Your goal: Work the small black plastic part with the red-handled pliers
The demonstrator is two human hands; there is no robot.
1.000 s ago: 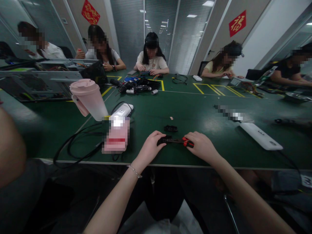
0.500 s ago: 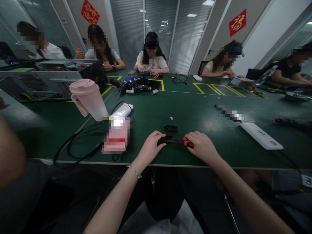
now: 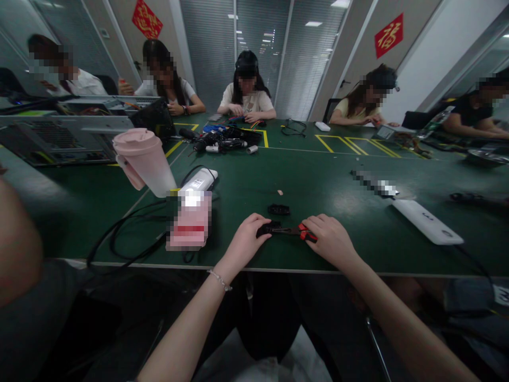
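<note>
My left hand (image 3: 251,233) pinches a small black plastic part (image 3: 264,230) between thumb and fingers, just above the green table. My right hand (image 3: 329,237) is wrapped round the red and black handles of a pair of long-nose pliers (image 3: 292,231). The pliers point left, and their tips reach the black part; whether the jaws grip it is too small to tell. Just beyond my hands lies a second black plastic piece (image 3: 279,209) on the table.
A pink cup (image 3: 145,164), a white power bank (image 3: 201,182) and a pink phone (image 3: 190,223) with looped black cables stand to the left. Another white power bank (image 3: 427,222) lies right. Farther back are a heap of tools (image 3: 218,139), an open computer case (image 3: 59,138) and several people.
Both hands, the black part and the pliers hold almost the same position. Across the table, co-workers' hands shift slightly.
</note>
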